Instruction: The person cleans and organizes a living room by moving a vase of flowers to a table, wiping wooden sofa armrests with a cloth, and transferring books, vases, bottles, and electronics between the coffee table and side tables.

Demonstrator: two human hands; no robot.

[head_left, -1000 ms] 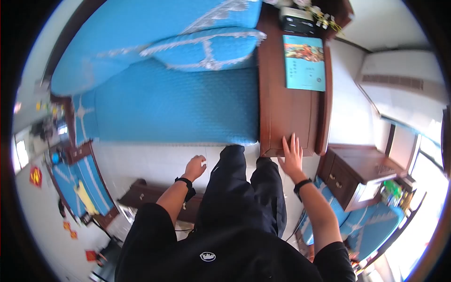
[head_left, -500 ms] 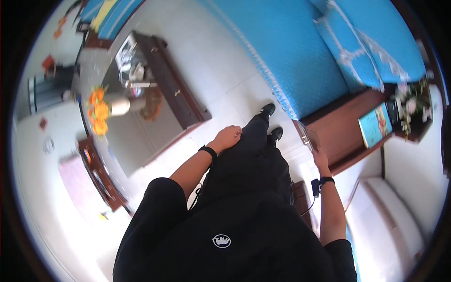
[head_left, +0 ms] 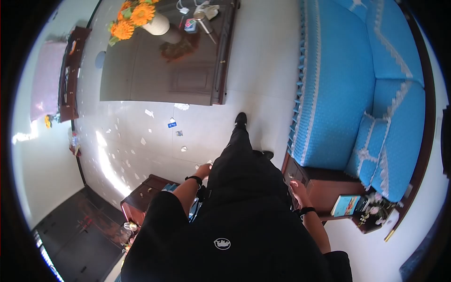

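Observation:
My left hand [head_left: 203, 171] hangs beside my dark trousers, above the scrap-strewn floor. Its fingers are small and partly turned away, so their pose is unclear, and nothing shows in them. On the other side, my right hand [head_left: 298, 189] hangs beside a reddish-brown wooden cabinet [head_left: 329, 187], its fingers loosely bent and apart. I see no object in it, and I cannot tell whether it touches the cabinet. Black bands circle both wrists. On the floor ahead lie a small blue packet [head_left: 172, 125], a small greyish packet [head_left: 179, 133] and several pale scraps [head_left: 183, 148].
A long dark table [head_left: 164, 80] stands ahead, with orange flowers in a white vase [head_left: 157, 24] and a metallic cup [head_left: 201, 19]. A blue-covered sofa [head_left: 333, 94] lies to the right. Left stand a small wooden cabinet [head_left: 141, 195] and dark double doors [head_left: 77, 230].
My view has turned left and my body has stepped forward. The littered floor and dark doors have come into view. Both hands have swung back lower alongside my legs.

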